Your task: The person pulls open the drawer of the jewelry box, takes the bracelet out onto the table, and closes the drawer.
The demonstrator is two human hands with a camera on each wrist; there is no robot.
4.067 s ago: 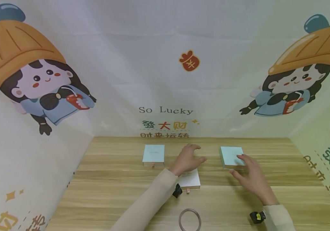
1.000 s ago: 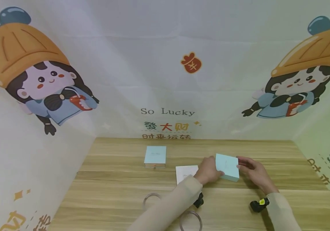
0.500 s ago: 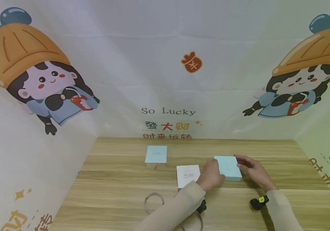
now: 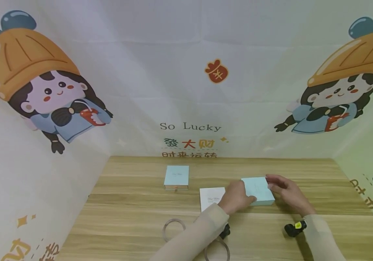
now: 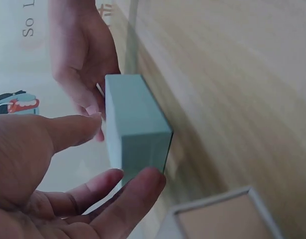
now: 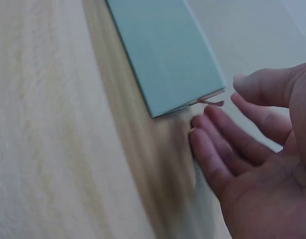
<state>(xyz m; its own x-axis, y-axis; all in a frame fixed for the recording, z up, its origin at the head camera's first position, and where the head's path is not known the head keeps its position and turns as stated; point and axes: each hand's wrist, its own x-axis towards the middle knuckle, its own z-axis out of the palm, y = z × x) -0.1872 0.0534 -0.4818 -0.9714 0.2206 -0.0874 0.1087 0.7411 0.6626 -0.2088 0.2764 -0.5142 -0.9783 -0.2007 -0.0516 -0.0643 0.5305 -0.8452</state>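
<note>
A pale blue drawer-style gift box (image 4: 259,188) lies on the table in the head view. Its left end is held by my left hand (image 4: 237,197), thumb over the near top edge and fingers at the end, as the left wrist view (image 5: 143,154) also shows. At the opposite end my right hand (image 4: 287,192) is loosely bent. In the right wrist view, a small ribbon tab (image 6: 211,102) sticks out of the box there, between my right thumb (image 6: 250,87) and fingertips; I see no firm pinch on it.
A second pale blue box (image 4: 176,175) stands back left. The white box (image 4: 210,197) lies beside my left wrist. Two bangles, one at left (image 4: 164,232) and one nearer (image 4: 228,250), lie at the front, partly behind my left sleeve. A printed cloth wall (image 4: 141,108) closes the back.
Earlier the blue box lay farther back, with my right hand over it. Since then it came nearer, turned and lowered flat; both hands are now at its ends. A second bangle came into view.
</note>
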